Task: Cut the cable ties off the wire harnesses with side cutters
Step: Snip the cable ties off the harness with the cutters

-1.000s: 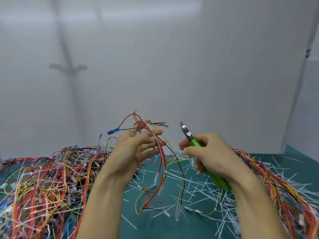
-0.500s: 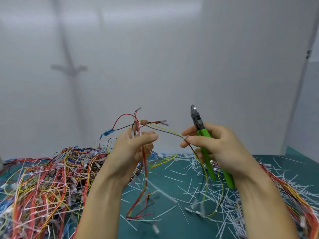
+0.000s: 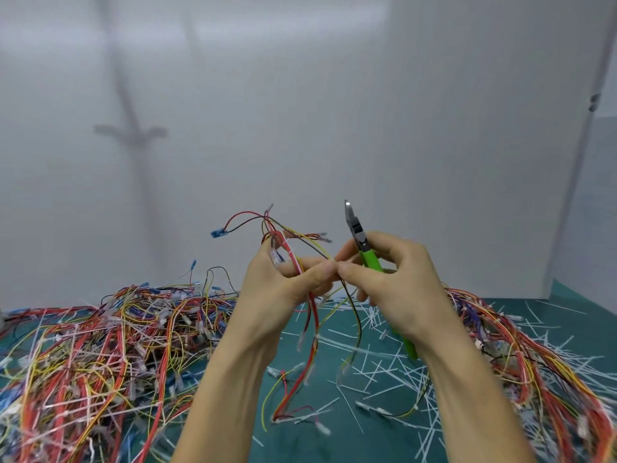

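The harness [image 3: 313, 332] is gripped by the left hand [image 3: 277, 292], side cutters [image 3: 370, 260] by the right hand [image 3: 400, 282]; its insulation should be spared.

The left hand [image 3: 283, 285] grips a small wire harness [image 3: 309, 315] above the bench [image 3: 384, 442]. The right hand [image 3: 397, 282] holds green-handled side cutters [image 3: 360, 233], tip upward, thumbs touching.

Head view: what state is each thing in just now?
Left hand, grips the wire harness.
Right hand, holds the side cutters.
Side cutters, upright, blades together, cutting nothing.
Wire harness, lifted, loose ends dangling.
Left pile, tangled, white ties among the wires.
Cut ties, scattered on the green mat.
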